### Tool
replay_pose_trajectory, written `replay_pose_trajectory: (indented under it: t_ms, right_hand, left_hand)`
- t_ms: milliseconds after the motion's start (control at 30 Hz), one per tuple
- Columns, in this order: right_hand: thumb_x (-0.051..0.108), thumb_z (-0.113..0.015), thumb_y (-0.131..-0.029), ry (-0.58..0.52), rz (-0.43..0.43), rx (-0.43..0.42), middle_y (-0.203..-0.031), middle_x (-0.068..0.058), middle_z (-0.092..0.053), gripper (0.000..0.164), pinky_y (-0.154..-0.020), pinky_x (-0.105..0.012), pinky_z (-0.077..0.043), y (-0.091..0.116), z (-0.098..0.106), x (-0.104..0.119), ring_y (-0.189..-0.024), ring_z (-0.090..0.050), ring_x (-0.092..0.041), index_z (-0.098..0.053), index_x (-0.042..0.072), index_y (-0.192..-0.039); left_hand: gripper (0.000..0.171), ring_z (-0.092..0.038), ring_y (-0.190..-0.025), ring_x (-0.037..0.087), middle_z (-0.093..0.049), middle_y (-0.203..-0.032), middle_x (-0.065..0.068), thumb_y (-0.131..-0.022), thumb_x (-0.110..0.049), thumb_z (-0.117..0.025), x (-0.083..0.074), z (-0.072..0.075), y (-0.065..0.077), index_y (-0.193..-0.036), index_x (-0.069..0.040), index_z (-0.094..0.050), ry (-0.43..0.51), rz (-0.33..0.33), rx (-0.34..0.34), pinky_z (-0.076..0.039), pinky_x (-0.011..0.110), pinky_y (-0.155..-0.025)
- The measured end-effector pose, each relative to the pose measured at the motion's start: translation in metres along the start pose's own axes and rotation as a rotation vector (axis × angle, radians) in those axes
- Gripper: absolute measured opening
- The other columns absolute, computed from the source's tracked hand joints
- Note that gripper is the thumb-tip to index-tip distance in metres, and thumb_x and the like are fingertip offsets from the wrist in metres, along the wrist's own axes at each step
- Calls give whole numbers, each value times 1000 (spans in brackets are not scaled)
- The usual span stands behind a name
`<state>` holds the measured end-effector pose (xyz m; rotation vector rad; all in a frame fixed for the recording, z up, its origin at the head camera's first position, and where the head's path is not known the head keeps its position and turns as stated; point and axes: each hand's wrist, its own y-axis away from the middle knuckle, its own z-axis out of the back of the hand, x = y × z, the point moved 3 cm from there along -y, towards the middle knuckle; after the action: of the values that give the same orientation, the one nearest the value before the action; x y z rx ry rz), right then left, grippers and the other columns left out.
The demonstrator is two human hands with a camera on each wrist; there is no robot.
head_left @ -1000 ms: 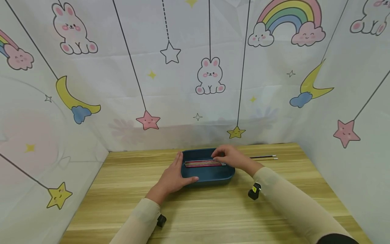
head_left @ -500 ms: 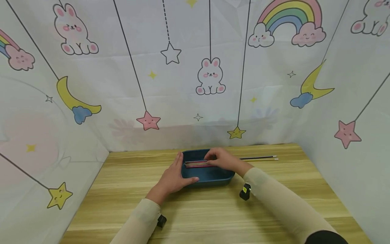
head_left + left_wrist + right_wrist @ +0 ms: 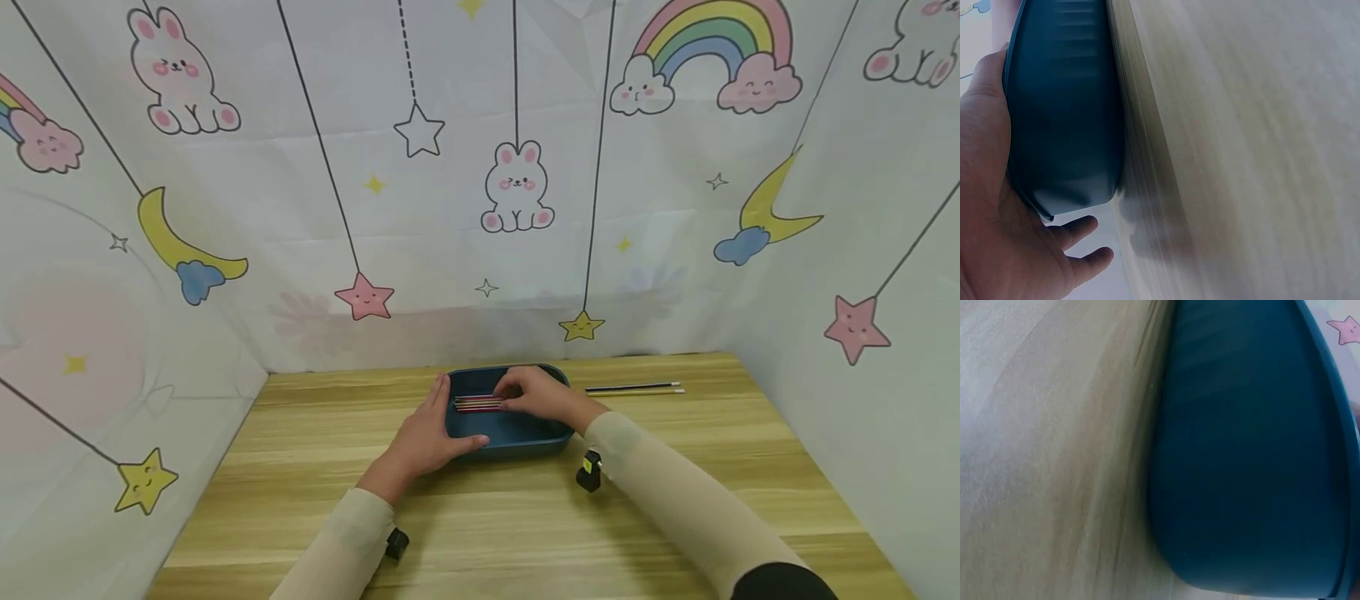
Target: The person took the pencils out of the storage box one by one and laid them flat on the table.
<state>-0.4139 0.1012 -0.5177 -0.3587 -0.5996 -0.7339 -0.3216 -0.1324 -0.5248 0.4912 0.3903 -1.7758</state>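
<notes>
A dark blue tray [image 3: 517,433] stands on the table, with several thin pencils [image 3: 477,404] lying side by side inside it. My left hand [image 3: 423,437] rests against the tray's left end, fingers straight along the side and thumb over the near rim. In the left wrist view the left hand [image 3: 997,206] spans the corner of the tray [image 3: 1066,131]. My right hand [image 3: 536,393] reaches in over the right end, its thumb and fingertips pinching at the pencils and hiding their right part. The right wrist view is mostly the outer wall of the tray [image 3: 1254,456].
A black pencil [image 3: 630,387] and a yellowish pencil [image 3: 637,392] lie parallel on the wooden table [image 3: 510,533], right of the tray. Behind the tray rises a white cloth wall [image 3: 450,250] printed with rabbits and stars. Similar walls close off both sides.
My right hand has moved left along the pencils in the tray, covering more of them and uncovering more of the two pencils on the table. The left hand and tray stay put.
</notes>
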Motion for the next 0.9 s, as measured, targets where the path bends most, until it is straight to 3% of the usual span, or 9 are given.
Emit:
replay_pose_trajectory:
  t_ms: [900]
  right_hand:
    - [4, -81, -101, 95, -10, 60, -110, 1, -75, 20, -90, -32, -61, -11, -19, 3, -99, -72, -13, -85, 9, -121]
  left_hand:
    - [131, -38, -160, 46, -5, -186, 13, -92, -77, -75, -1, 0, 0, -178, -4, -8, 8, -2, 1, -42, 63, -122]
